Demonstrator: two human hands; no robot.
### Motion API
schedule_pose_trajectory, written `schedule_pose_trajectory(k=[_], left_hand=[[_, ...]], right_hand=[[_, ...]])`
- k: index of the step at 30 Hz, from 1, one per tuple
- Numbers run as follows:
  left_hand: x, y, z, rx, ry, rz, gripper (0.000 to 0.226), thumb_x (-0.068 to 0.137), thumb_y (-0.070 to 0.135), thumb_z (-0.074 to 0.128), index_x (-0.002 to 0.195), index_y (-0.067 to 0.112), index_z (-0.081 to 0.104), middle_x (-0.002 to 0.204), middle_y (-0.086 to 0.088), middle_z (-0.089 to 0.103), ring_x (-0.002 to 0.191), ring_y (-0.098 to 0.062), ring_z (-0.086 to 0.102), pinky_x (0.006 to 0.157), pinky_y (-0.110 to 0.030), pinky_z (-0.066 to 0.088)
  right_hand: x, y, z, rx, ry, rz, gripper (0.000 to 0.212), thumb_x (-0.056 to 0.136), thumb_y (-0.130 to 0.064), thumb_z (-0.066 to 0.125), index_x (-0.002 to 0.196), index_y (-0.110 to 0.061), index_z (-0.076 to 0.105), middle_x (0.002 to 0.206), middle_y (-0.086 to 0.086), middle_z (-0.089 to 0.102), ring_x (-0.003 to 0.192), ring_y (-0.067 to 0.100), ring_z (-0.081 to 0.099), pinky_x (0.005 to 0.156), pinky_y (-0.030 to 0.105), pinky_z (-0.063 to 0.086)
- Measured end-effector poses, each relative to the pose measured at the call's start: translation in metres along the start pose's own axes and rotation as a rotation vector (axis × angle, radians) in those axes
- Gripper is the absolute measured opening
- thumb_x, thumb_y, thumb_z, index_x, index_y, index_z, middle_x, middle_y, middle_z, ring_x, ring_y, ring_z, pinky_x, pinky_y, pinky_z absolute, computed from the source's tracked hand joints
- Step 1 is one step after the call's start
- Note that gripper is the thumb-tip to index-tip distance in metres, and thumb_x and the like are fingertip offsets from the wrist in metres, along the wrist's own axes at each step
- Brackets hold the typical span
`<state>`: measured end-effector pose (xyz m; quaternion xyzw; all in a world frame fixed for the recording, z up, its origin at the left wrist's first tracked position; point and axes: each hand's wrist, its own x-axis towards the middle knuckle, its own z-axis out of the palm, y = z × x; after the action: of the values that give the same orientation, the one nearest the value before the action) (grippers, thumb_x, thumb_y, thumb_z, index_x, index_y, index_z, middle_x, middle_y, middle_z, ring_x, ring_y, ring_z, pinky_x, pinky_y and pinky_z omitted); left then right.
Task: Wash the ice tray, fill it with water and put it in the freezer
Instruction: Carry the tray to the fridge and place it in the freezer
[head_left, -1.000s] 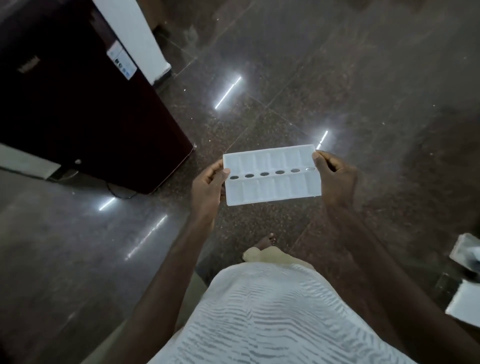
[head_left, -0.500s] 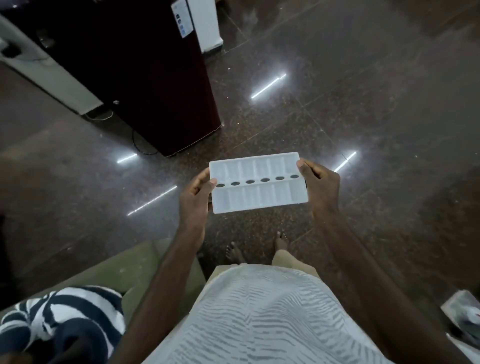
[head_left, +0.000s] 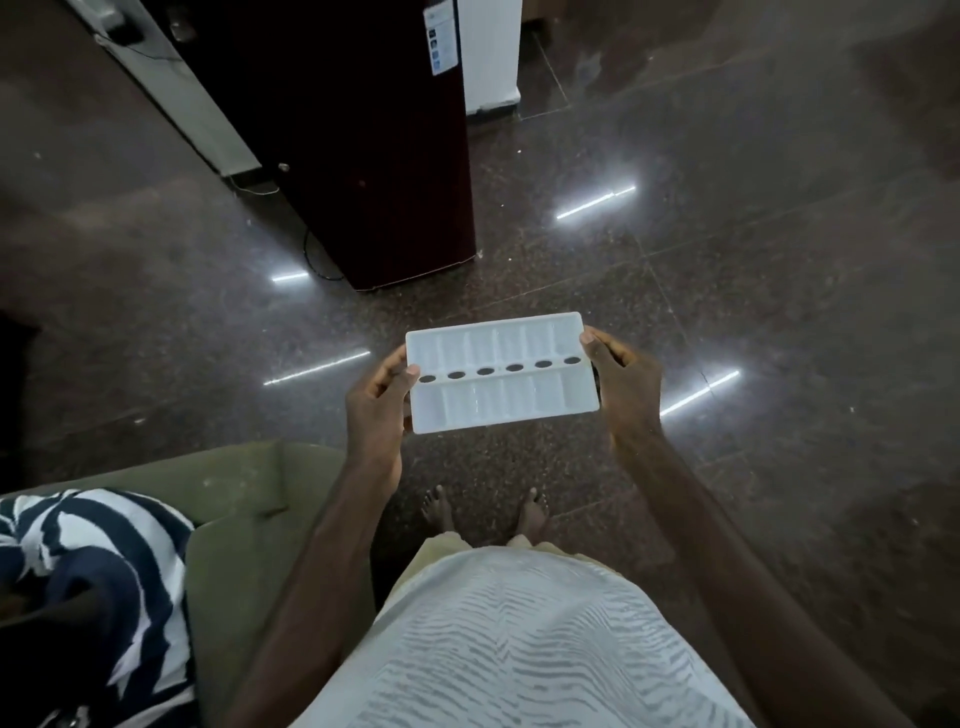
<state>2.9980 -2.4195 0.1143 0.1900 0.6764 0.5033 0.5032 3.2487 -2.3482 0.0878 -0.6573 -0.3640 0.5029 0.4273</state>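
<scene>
A white plastic ice tray (head_left: 501, 397) with two rows of compartments and a line of dark oval holes down its middle is held level over the floor at waist height. My left hand (head_left: 376, 402) grips its left short edge, thumb on top. My right hand (head_left: 626, 387) grips the right short edge the same way. A dark maroon fridge (head_left: 358, 140) stands on the floor ahead and to the left, about a step beyond the tray, its door closed. Whether the compartments hold water cannot be told.
The floor (head_left: 753, 291) is dark polished stone with bright light reflections. A green armchair (head_left: 244, 525) with a black-and-white striped cloth (head_left: 98, 566) is at the lower left beside my left arm. A white pillar (head_left: 491, 52) stands behind the fridge. My bare feet show below the tray.
The view has swung so the fridge now sits more upright and closer to the centre. The armchair has come further into view. Both hands keep the same grip on the tray.
</scene>
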Motion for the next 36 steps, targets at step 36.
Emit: schedule_pose_trajectory(k=[36], left_hand=[[0.197,0.106,-0.046,-0.120,0.137,0.058,0.037,0.103,0.019,0.064,0.140,0.021,0.065,0.106,0.003,0.079,0.095,-0.017,0.076,0.072,-0.034,0.060]], right_hand=[[0.158,-0.094,0.199,-0.238,-0.239,-0.125,0.041,0.088,-0.049,0.068,0.122,-0.027,0.075,0.108,-0.010,0.079,0.100,0.014,0.075,0.090,0.050,0.062]])
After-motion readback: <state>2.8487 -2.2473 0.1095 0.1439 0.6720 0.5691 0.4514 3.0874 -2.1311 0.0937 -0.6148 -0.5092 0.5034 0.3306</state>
